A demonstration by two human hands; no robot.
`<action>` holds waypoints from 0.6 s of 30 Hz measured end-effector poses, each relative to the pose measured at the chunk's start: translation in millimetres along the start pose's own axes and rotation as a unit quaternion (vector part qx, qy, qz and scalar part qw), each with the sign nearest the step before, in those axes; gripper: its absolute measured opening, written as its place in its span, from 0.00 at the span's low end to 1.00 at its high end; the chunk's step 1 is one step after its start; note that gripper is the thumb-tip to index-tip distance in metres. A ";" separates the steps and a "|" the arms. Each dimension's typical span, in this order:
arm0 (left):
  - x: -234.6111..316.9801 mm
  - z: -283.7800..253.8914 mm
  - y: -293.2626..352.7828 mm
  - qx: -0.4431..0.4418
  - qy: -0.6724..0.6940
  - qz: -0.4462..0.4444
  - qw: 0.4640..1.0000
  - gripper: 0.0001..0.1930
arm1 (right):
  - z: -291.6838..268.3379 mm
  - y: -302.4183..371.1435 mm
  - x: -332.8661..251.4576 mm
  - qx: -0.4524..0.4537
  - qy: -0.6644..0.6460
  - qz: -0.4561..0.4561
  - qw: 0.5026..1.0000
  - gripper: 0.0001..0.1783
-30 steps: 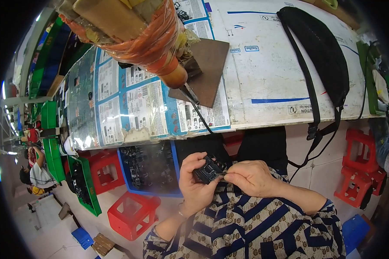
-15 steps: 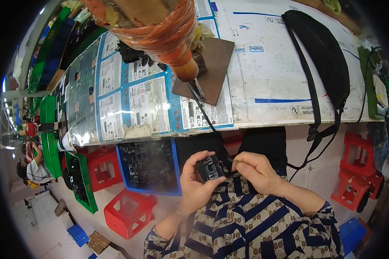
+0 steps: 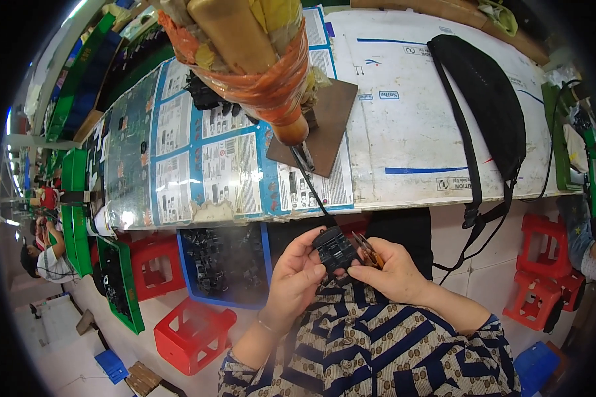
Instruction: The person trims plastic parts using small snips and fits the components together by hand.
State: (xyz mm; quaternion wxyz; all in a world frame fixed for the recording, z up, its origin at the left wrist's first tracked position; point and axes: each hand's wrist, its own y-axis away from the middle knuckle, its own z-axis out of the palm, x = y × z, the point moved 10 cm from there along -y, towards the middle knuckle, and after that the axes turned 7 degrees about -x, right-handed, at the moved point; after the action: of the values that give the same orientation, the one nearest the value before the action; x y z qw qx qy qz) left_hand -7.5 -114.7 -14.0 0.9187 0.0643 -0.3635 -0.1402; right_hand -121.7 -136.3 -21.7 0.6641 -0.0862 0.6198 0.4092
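Above my lap, my left hand [image 3: 299,274] is closed around a black moulded plastic part [image 3: 336,253] with recesses in its face. My right hand [image 3: 400,272] grips a small pair of pliers [image 3: 372,254] with orange handles. Their metal tips point up beside the part's right edge, and the right thumb and fingers reach the part's lower right corner. A thin black cord [image 3: 314,192] runs down from the table toward the top of the part; I cannot tell whether it joins it.
A fixture wrapped in orange film [image 3: 261,86] stands on the table over a brown board [image 3: 334,122]. A black pouch with straps [image 3: 487,99] lies right. Left are a blue bin of black parts [image 3: 268,264], a green tray [image 3: 134,298] and a red stool [image 3: 189,334].
The black part has turned in my left hand and moved slightly right. The orange-handled pliers now show in my right hand. The whole view has shifted a little.
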 end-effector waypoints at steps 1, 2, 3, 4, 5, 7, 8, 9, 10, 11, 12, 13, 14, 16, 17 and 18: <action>-1.8 -2.7 0.9 -0.003 0.000 0.001 1.000 0.24 | 0.3 0.1 -1.2 0.002 0.002 -0.002 1.000 0.09; -5.8 -7.9 2.8 0.001 -0.003 -0.009 1.000 0.20 | -0.4 -0.2 -1.9 0.009 -0.008 -0.005 1.000 0.09; -9.0 -11.0 4.3 0.005 -0.006 -0.021 1.000 0.17 | -1.2 -0.5 -1.4 0.015 -0.018 -0.007 1.000 0.09; -9.0 -10.2 4.6 0.004 -0.006 -0.020 1.000 0.17 | -1.2 -0.9 -0.9 0.016 -0.017 -0.007 1.000 0.09; -9.2 -13.4 5.3 0.024 -0.020 -0.023 0.999 0.14 | -1.0 -1.6 -0.6 0.015 -0.010 -0.010 1.000 0.09; -7.6 -14.6 5.7 0.043 -0.034 -0.024 0.998 0.13 | -1.4 -3.1 2.3 0.015 -0.002 -0.014 1.000 0.09; -6.0 -13.1 5.7 0.044 -0.032 -0.021 0.998 0.13 | -1.1 -3.6 5.6 0.011 0.013 -0.017 1.000 0.09; -5.2 -12.4 5.8 0.045 -0.030 -0.019 0.998 0.13 | -0.3 -4.0 7.9 0.007 0.028 -0.019 0.999 0.09; -4.6 -12.1 5.6 0.044 -0.030 -0.018 0.998 0.13 | 0.0 -4.3 8.9 0.006 0.029 -0.019 0.999 0.09; -5.3 -11.3 5.3 0.041 -0.032 -0.024 0.998 0.13 | 1.1 -4.7 8.5 0.002 0.028 -0.023 0.999 0.10; -5.9 -10.4 4.8 0.036 -0.034 -0.031 0.998 0.14 | 2.1 -4.6 7.1 -0.002 0.026 -0.028 0.999 0.10; -4.4 -9.4 4.4 0.035 -0.033 -0.030 0.998 0.14 | 2.5 -4.1 5.0 -0.001 0.028 -0.028 0.999 0.10; -5.5 -8.1 4.3 0.035 -0.032 -0.047 0.998 0.13 | 6.6 -3.6 0.3 -0.018 -0.001 -0.038 0.999 0.10; -5.1 -7.0 4.7 0.035 -0.030 -0.063 0.997 0.13 | 9.0 -2.5 -5.8 -0.036 -0.029 -0.047 0.998 0.09; -4.1 -6.6 4.5 0.035 -0.034 -0.067 0.997 0.13 | 8.1 -2.6 -4.5 -0.047 -0.056 -0.029 0.997 0.09; -3.6 -5.1 4.0 0.033 -0.039 -0.072 0.996 0.13 | 7.8 -1.8 -3.1 -0.056 -0.082 -0.012 0.995 0.09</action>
State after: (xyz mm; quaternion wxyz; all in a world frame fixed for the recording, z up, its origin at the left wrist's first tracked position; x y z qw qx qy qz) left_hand -5.7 -109.7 -19.2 0.8889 0.1149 -0.3975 -0.1965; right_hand -114.4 -134.0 -17.9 0.7117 -0.0968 0.5381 0.4411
